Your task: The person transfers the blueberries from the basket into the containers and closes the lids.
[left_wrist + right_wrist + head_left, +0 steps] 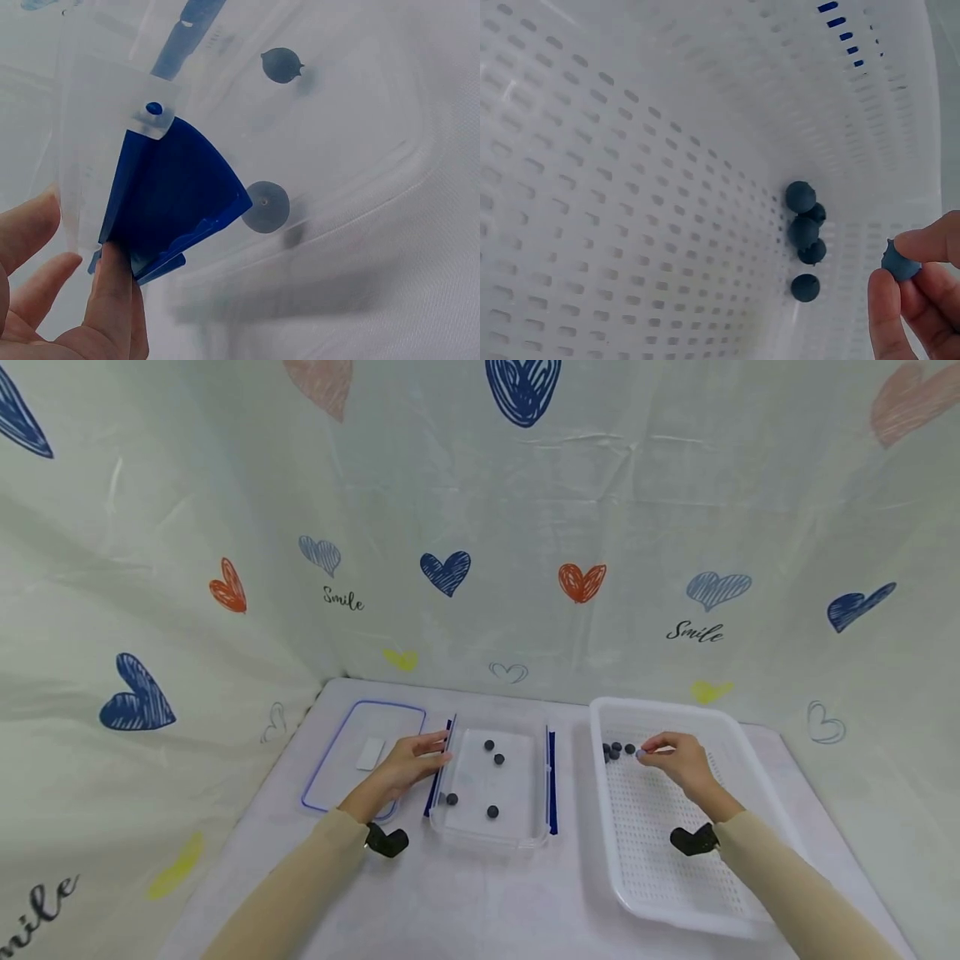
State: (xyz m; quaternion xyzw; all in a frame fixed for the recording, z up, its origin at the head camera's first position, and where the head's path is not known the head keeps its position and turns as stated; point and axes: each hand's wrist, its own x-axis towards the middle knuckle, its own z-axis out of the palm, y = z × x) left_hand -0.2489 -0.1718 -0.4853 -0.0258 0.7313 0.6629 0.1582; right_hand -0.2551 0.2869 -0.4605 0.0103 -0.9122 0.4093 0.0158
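Between thumb and fingertips, my right hand (681, 762) pinches a blueberry (900, 264) over the white perforated basket (611, 868). Several loose blueberries (802, 231) lie in the basket against its wall, beside that hand. My left hand (405, 768) grips the left side of a clear plastic box (517, 839), its fingers at the blue side latch (169, 191). Inside the box several blueberries (492, 812) lie spread over the bottom. Both long side latches of the box hang unfastened, and its top is uncovered.
A clear lid with a blue seal (322, 768) lies on the table left of the box, with a small white piece (370, 754) on it. A white cloth (480, 910) covers the table. Behind stands a curtain (517, 502) printed with hearts.
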